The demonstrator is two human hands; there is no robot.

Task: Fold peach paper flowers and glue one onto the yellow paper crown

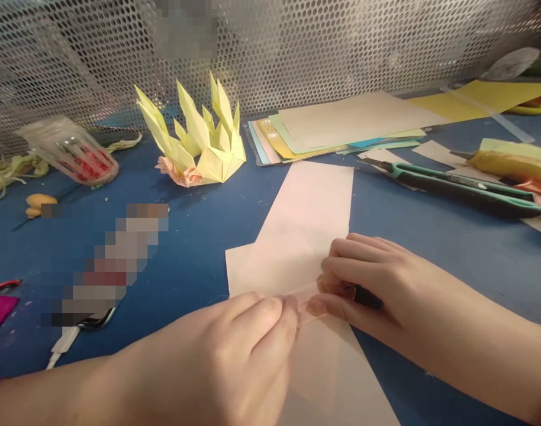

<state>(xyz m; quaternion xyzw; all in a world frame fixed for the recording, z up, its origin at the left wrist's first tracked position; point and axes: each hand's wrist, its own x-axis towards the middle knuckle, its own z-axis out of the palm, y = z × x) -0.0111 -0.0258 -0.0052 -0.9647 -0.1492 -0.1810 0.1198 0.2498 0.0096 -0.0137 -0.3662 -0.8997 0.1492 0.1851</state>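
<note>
Between my hands is a small piece of pale pink paper [306, 300], which looks folded. My left hand [248, 340] is closed, pinching its left side, with the fingertips partly hidden. At its right side, my right hand [377, 272] pinches it between thumb and curled fingers. Beneath both hands lie overlapping pale pink sheets: a long one [317, 192] reaching away from me, a corner [259, 263] jutting left, and a broad part [341, 384] coming towards me.
A yellow folded paper crown [221, 160] with pink paper roses [192, 176] stands behind. Stacked coloured paper [341, 118] lies at the back, green-handled scissors [470, 189] at right. A clear jar [79, 154] tilts at left, near a pixelated phone-like object [115, 260] on the blue table [182, 260].
</note>
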